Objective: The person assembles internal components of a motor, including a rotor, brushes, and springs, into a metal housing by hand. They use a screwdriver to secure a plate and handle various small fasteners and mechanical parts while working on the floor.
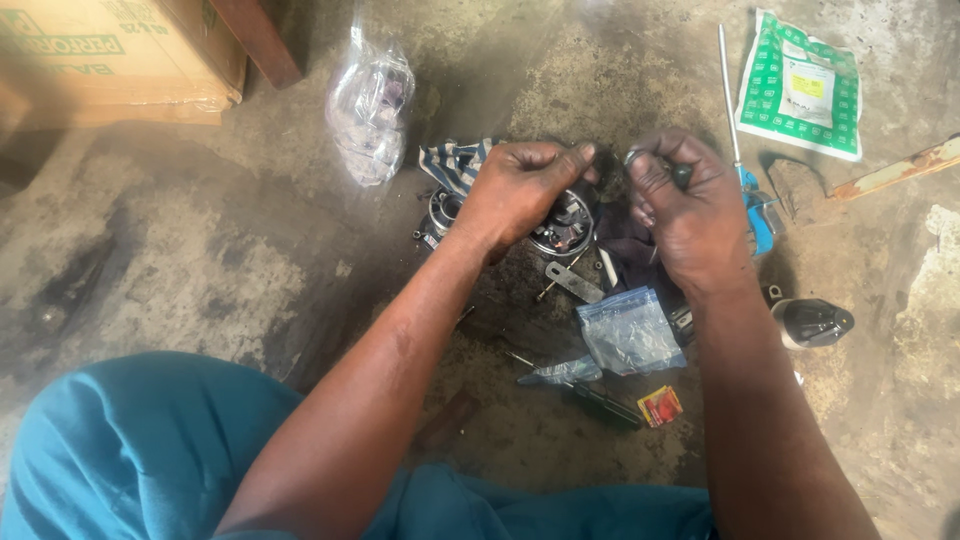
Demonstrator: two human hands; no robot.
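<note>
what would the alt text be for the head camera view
Seen from above, a person's left hand and right hand grip small parts over a round metal motor part on a dirty concrete floor. Plastic bags, a screwdriver and a green packet lie around.

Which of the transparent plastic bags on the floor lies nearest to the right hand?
The small flat clear plastic bag, just below the right hand. The large crumpled clear bag lies far away, beyond the left hand.

A cardboard box [110, 55] sits far left, a crumpled clear bag [370, 105] near it. A green-and-white packet [800, 85] lies top right beside a blue-handled screwdriver [740, 150]. A small red-yellow packet [660, 405] lies low.
</note>
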